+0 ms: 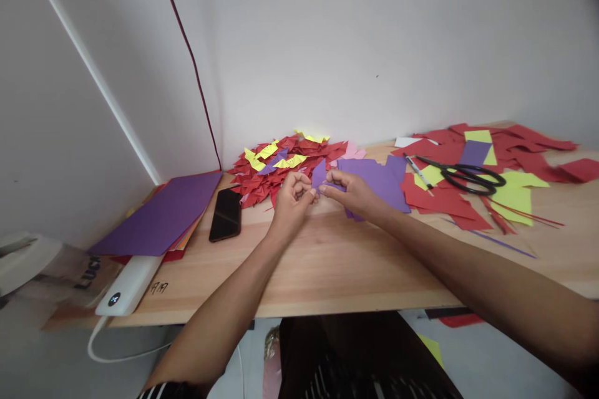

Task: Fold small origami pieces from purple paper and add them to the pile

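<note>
Between my two hands is a small piece of purple paper, one pointed corner standing up above the fingers. My left hand pinches its lower left side. My right hand grips it from the right, fingers closed and partly hiding it. Just behind my hands lies a heap of folded paper pieces, mostly red with some yellow, purple and pink. Sheets of cut purple paper lie flat on the table, right beside and beyond my right hand.
On the right are black-handled scissors, a pen, red paper scraps and yellow scraps. A phone, a stack topped with purple paper and a white corded device lie left on the wooden table.
</note>
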Demonstrator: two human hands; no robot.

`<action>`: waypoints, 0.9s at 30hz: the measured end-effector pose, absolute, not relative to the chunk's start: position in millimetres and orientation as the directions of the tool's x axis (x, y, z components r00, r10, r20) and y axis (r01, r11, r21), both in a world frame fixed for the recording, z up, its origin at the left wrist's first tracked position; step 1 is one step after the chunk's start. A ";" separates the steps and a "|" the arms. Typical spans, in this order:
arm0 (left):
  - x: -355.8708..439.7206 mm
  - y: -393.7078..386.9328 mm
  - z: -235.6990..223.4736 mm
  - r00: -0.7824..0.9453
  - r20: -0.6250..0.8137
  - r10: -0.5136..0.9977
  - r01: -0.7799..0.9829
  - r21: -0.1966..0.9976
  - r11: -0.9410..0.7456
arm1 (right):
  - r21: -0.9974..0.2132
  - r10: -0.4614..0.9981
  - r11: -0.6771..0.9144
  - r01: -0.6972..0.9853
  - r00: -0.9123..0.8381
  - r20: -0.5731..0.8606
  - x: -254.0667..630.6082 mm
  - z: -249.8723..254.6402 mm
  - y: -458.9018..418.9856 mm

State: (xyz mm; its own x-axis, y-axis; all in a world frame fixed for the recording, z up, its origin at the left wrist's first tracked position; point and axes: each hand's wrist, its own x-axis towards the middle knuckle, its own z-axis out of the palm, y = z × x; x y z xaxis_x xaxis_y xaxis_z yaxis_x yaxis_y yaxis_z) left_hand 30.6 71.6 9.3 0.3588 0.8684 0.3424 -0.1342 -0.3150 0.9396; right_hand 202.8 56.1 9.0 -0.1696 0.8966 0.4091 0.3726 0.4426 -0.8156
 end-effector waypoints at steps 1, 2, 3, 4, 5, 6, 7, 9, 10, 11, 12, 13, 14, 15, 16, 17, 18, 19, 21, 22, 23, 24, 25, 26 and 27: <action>30.7 72.4 8.9 0.369 0.324 0.871 -0.131 0.946 -0.296 | -0.808 0.895 0.444 0.388 -0.165 0.413 203.1 8.9 56.3; 30.8 73.2 8.2 0.379 0.300 0.875 -0.122 0.954 -0.274 | -0.798 0.893 0.448 0.404 -0.165 0.418 203.3 8.8 56.4; 30.8 74.1 7.3 0.390 0.273 0.879 -0.106 0.962 -0.252 | -0.787 0.891 0.452 0.420 -0.168 0.422 203.3 8.4 56.5; 30.8 74.8 6.1 0.403 0.247 0.881 -0.082 0.969 -0.234 | -0.775 0.889 0.456 0.437 -0.175 0.424 203.3 8.0 56.6; 30.6 75.5 4.7 0.416 0.223 0.881 -0.051 0.974 -0.222 | -0.764 0.887 0.458 0.454 -0.181 0.424 203.2 7.4 56.5; 30.3 76.1 3.3 0.431 0.206 0.879 -0.018 0.975 -0.220 | -0.754 0.887 0.458 0.470 -0.189 0.421 202.9 6.9 56.4; 29.9 76.5 1.8 0.448 0.193 0.873 0.018 0.974 -0.224 | -0.746 0.888 0.456 0.485 -0.196 0.415 202.7 6.4 56.1; 28.8 76.6 -0.2 0.479 0.179 0.859 0.086 0.965 -0.249 | -0.736 0.891 0.451 0.505 -0.202 0.406 202.4 5.8 55.5; 28.3 76.3 -0.6 0.489 0.179 0.854 0.117 0.956 -0.268 | -0.733 0.891 0.450 0.510 -0.206 0.405 202.6 5.7 55.5; 27.8 75.6 -0.5 0.492 0.184 0.851 0.146 0.946 -0.289 | -0.732 0.890 0.454 0.509 -0.214 0.403 203.0 5.8 55.6; 27.5 74.7 -0.1 0.488 0.191 0.852 0.175 0.934 -0.310 | -0.733 0.888 0.459 0.502 -0.225 0.401 203.6 5.9 56.0; 27.4 73.5 0.6 0.478 0.201 0.855 0.201 0.922 -0.330 | -0.738 0.888 0.460 0.493 -0.236 0.395 204.4 6.1 56.5; 27.4 72.1 1.6 0.465 0.212 0.860 0.223 0.912 -0.345 | -0.748 0.891 0.454 0.484 -0.248 0.381 205.2 6.4 57.1; 27.6 70.7 2.5 0.455 0.220 0.863 0.239 0.903 -0.357 | -0.762 0.897 0.441 0.475 -0.259 0.358 206.0 6.9 57.6; 27.9 69.3 3.4 0.451 0.227 0.863 0.248 0.897 -0.366 | -0.778 0.907 0.417 0.471 -0.267 0.325 206.5 7.6 57.8; 28.3 68.1 4.1 0.453 0.235 0.860 0.248 0.893 -0.374 | -0.796 0.920 0.383 0.469 -0.275 0.281 206.8 8.4 57.7; 28.7 67.3 4.4 0.459 0.240 0.856 0.243 0.892 -0.380 | -0.814 0.930 0.345 0.468 -0.288 0.229 206.9 9.5 57.2; 29.1 66.7 4.5 0.464 0.240 0.853 0.233 0.896 -0.379 | -0.829 0.935 0.311 0.465 -0.304 0.180 206.7 10.8 56.3; 29.5 66.5 3.4 0.471 0.225 0.853 0.206 0.912 -0.355 | -0.845 0.936 0.276 0.459 -0.328 0.128 206.2 13.8 53.9; 29.6 66.8 2.5 0.475 0.212 0.854 0.192 0.922 -0.336 | -0.845 0.934 0.279 0.456 -0.332 0.130 205.9 15.3 52.7; 29.6 67.3 1.3 0.480 0.200 0.854 0.179 0.931 -0.318 | -0.841 0.932 0.295 0.454 -0.332 0.147 205.8 16.5 51.7; 29.5 67.9 0.0 0.487 0.192 0.852 0.171 0.936 -0.308 | -0.833 0.929 0.314 0.455 -0.330 0.170 205.7 17.4 51.1; 29.3 68.6 -1.3 0.492 0.189 0.850 0.166 0.938 -0.304 | -0.826 0.926 0.329 0.457 -0.327 0.188 205.7 17.9 50.7; 29.2 69.3 -2.6 0.496 0.187 0.848 0.165 0.938 -0.304 | -0.821 0.925 0.337 0.462 -0.325 0.196 205.7 17.9 50.7; 29.0 70.0 -3.7 0.497 0.184 0.848 0.169 0.938 -0.302 | -0.816 0.925 0.339 0.467 -0.325 0.199 205.7 17.5 51.0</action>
State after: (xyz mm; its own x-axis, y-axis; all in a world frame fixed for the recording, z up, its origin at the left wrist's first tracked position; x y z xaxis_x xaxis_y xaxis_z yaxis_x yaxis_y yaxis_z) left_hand 29.0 70.0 -3.7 0.4967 0.8483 0.1837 0.1685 -0.3019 0.9383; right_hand 205.7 51.0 17.5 -0.3247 0.9248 0.1986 0.4675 0.3394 -0.8163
